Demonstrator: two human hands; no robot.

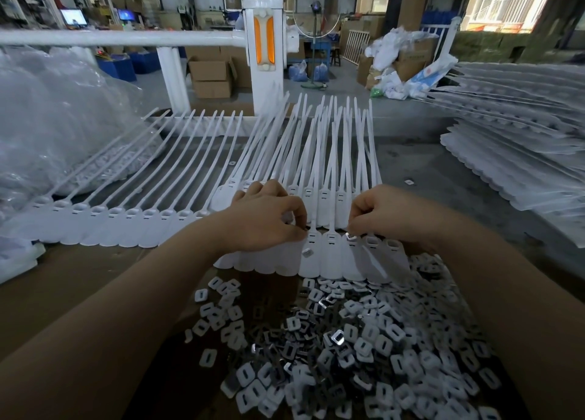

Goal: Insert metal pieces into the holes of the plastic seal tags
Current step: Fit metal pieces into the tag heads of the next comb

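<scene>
left hand: curled, fingertips pinched at the near strip, seems to hold a small piece; one loose piece lies on a tag just below it.
right hand: curled, thumb + finger pinch a clip right at a tag's hole.
step: prob mid-insert; right is seating a clip, left steadying or feeding the next.
near strip: middle of worktop, under both hands; holes right of the clip look unfilled.
next: press clip flat into slot, shift one tag right, keep clip square to hole.
clip pile: near edge, just below strip.
other strips: left strip toward left edge, stack at right edge.
bag: far left corner.
</scene>
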